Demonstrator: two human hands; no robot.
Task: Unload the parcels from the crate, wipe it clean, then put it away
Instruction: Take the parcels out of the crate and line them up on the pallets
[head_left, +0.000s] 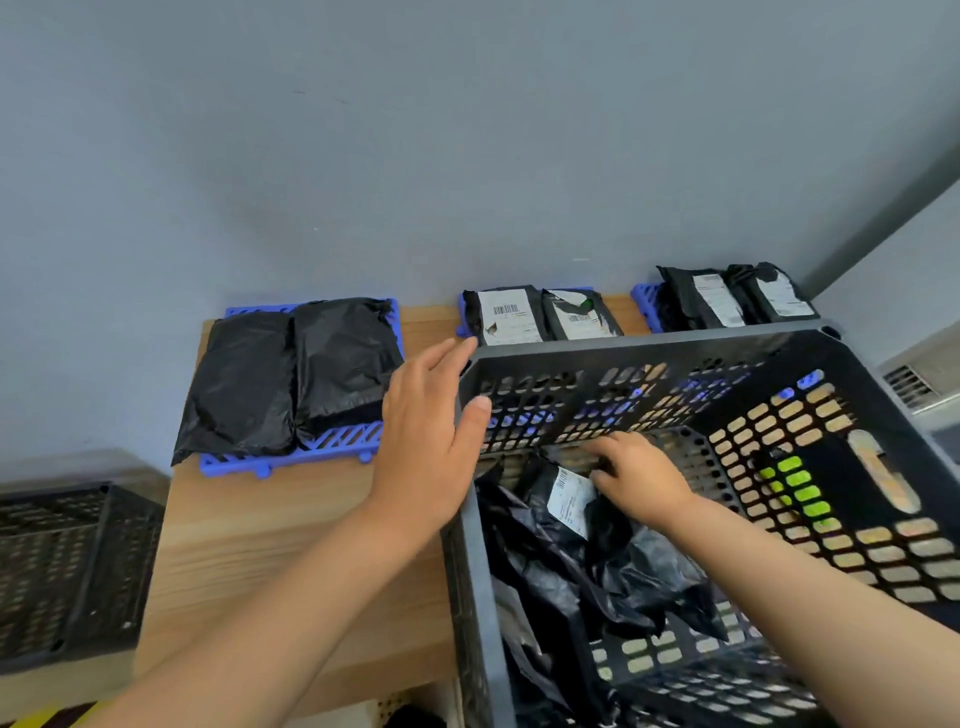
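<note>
crate (649, 345) dark grey, perforated | parcels (597, 566) black, white labels | trays (291, 457) blue | table (270, 519) seemingly light wood-grain

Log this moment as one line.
phase: unloading | left hand: open at crate corner | right hand: grips parcel in crate | other parcels: inside

We can read no words or numbers anywhere. White shipping labels bear barcodes (the print too small and blurred to make out). One is on a black parcel (567, 501) inside the crate (649, 344). Others are on the far parcels (506, 318) just beyond the crate's far rim, and on the corner parcels (714, 300) past its far right corner.
</note>
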